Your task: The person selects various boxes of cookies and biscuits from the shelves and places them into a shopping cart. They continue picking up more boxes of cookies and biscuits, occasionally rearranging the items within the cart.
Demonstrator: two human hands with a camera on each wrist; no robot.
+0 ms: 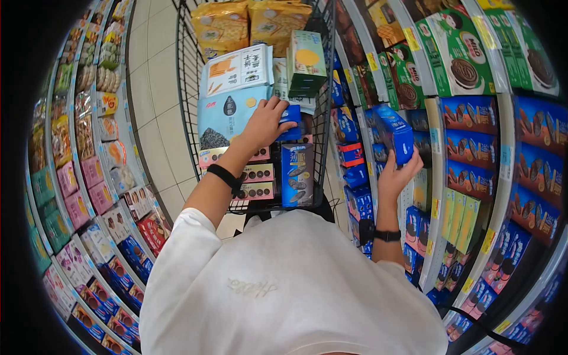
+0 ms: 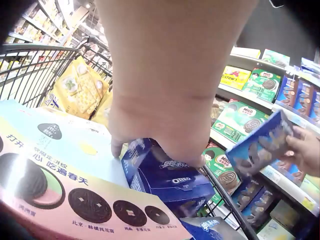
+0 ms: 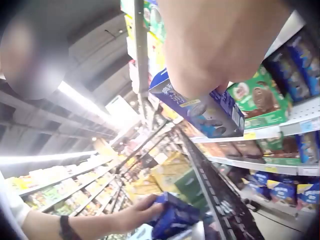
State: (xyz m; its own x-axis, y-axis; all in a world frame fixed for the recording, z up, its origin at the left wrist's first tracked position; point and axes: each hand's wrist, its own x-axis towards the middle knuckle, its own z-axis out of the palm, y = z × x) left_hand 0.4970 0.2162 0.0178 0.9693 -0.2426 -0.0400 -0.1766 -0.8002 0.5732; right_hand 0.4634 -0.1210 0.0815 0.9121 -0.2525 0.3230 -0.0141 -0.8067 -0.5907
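My left hand is inside the cart, its thumb and fingers round a blue Oreo box lying among other packs. A pale blue bag lies beside that hand, and another blue box lies nearer my body. Over by the right shelves, my right hand grips a blue biscuit box by one end, held up in the air outside the cart. In the left wrist view this box is tilted.
The cart's wire side surrounds yellow bags, a green box and pink boxes. Shelves of green Milo boxes and blue boxes stand close on the right. More shelves stand left, across the tiled floor.
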